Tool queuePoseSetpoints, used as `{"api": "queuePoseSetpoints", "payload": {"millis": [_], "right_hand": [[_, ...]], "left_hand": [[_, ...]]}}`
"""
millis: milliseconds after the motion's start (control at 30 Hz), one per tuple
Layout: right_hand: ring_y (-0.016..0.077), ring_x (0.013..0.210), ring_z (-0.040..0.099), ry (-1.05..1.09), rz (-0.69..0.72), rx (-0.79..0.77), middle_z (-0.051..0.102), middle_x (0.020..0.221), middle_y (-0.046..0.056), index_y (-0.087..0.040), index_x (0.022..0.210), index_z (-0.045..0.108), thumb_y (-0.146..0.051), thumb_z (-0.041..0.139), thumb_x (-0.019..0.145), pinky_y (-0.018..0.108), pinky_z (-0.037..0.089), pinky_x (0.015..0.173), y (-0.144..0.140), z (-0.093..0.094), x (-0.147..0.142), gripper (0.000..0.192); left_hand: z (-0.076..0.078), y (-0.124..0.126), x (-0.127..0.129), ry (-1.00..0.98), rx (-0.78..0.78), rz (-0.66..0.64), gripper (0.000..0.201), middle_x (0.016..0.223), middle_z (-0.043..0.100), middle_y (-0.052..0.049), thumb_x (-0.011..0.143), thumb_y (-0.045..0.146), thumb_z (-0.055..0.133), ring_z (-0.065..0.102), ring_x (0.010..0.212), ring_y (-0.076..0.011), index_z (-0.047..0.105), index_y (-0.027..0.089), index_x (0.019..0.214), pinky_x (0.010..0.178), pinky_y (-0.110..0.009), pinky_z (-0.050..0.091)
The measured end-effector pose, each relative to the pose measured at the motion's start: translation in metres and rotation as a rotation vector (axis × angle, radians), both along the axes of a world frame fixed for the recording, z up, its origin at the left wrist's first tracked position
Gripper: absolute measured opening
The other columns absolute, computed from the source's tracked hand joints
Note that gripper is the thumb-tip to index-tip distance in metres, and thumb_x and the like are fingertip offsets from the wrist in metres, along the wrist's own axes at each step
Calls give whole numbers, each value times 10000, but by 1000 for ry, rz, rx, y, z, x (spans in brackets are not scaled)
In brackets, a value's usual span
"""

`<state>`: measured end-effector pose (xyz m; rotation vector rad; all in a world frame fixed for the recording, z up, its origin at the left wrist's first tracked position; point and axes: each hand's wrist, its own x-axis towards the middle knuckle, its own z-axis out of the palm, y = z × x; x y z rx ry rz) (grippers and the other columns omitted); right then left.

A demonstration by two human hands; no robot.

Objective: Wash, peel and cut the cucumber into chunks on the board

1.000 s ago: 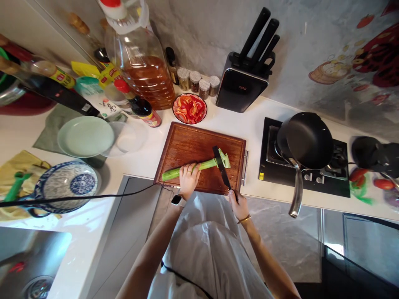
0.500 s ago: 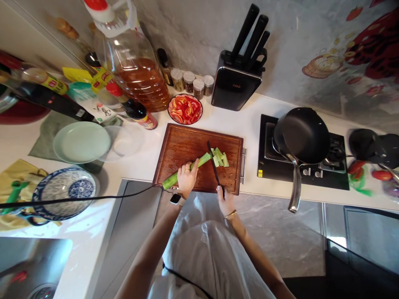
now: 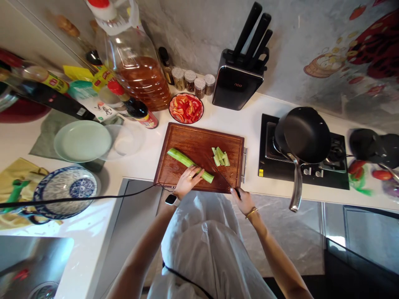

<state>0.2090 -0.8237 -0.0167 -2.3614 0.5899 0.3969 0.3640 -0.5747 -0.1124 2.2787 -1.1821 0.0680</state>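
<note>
Head view, looking down at white counter (image 3: 237, 118). Wooden cutting board (image 3: 187, 141) at centre, metal handle on its right end.

Left hand (image 3: 186, 180): fingers curled over and pressing the near-right end of a green stalk (image 3: 188, 160), ring visible, watch on wrist. Stalk lies diagonally on the board, from far left to near right.

Right hand (image 3: 243, 200): closed around the dark handle of a knife (image 3: 222, 178) at the board's near right edge; blade is thin and blurred, running back toward the stalk's cut end. The two hands are apart, one thing clamped in each.

Cut green pieces (image 3: 220, 156): small pile on the right part of the board, well apart from the stalk.

Surroundings: bowl of red slices (image 3: 186, 108) just beyond the board's far edge. Black knife block (image 3: 235, 85) against the wall, small lit writing on its front, appears to read "noo". Large oil jug (image 3: 137, 62) far left, labels on nearby bottles too small to read. Black pan (image 3: 304, 135) on the stove (image 3: 327, 176) at right. Pale green plate (image 3: 82, 141) and blue patterned bowl (image 3: 64, 189) at left
</note>
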Motion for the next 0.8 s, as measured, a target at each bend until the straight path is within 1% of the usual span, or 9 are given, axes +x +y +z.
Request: {"api": "queuePoseSetpoints", "payload": {"millis": [67,167,300,400,533,667,800], "right_hand": [[193,651,655,27,39,-16,687,686,71,-217,769,608,-593,296,931,251,412,603,-4,2,-4,515],[207,715,681,63,87,-19,713,749,80,-218,832,634,-565,311,937,254,421,621,-9,8,-7,486],[208,745,689,116,142,-50,724,785,66,-229,882,640,-514,345,948,253,415,631,-19,17,-9,416],[202,707,683,156,198,-96,719,759,56,-234,866,640,-504,371,949,251,393,603,-28,24,-6,390],[192,666,665,228,267,-155,709,723,46,-242,833,643,-484,418,942,250,354,570,-39,31,2,349],[205,646,653,305,350,-204,697,692,53,-243,827,639,-477,416,948,265,318,552,-50,38,11,346],[210,644,653,346,431,-207,702,696,66,-232,830,651,-470,392,964,275,320,562,-57,40,25,377]], "left_hand": [[-2,-4,-5,-2,-5,-47,375,1174,633,-70,922,266,519,523,1212,-213,564,289,1293,1093,-446,394],[-4,-10,-11,-25,5,-90,381,1176,646,-48,940,184,460,527,1213,-193,568,309,1283,1100,-443,383],[-9,-17,-15,-44,-12,-35,368,1161,660,-62,941,168,444,541,1181,-209,594,270,1260,1063,-418,413],[-15,-21,-16,2,-9,5,357,1134,667,-73,946,173,428,557,1152,-207,613,255,1240,1039,-400,435],[-20,-22,-17,37,-47,10,343,1128,664,-75,947,176,426,552,1165,-204,626,235,1219,1038,-392,445],[-19,-22,-19,35,-81,23,316,1122,670,-69,951,178,432,562,1160,-200,638,215,1187,1043,-389,447],[-15,-24,-24,45,-109,38,340,1133,676,-63,954,155,423,568,1171,-194,608,213,1234,1070,-412,435]]}}
